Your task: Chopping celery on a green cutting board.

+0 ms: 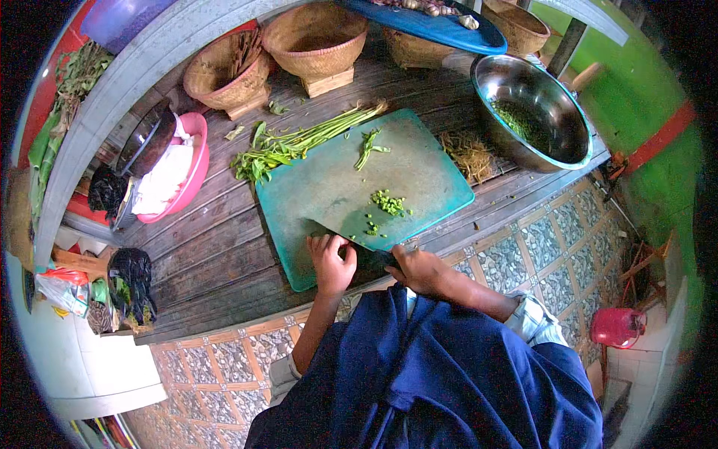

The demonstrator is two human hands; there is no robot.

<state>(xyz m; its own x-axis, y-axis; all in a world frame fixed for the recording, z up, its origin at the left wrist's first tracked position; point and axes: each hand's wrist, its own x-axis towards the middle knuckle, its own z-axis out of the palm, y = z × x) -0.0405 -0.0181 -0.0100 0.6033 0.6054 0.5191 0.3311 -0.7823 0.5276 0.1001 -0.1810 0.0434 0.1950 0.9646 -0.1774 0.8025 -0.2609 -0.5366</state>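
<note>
My right hand (418, 270) grips the dark handle of a kitchen knife (349, 236) near the front edge of a green cutting board (331, 193). The broad blade points left across the board. Close against the blade's near side is my left hand (332, 265), its fingers bent; whether it pinches anything is hidden. Chopped green stem pieces (389, 203) lie beyond the blade. Further back on the board rests a short leafy green sprig (370, 149). A bunch of long-stemmed leafy greens (305, 140) lies along the board's back left edge.
A steel bowl (533, 112) with chopped greens stands right, beside a heap of dry root trimmings (466, 156). Woven baskets (315, 47) and a blue tray (443, 28) with garlic line the back. A pink basin (196, 168) sits left on the wooden table (207, 247).
</note>
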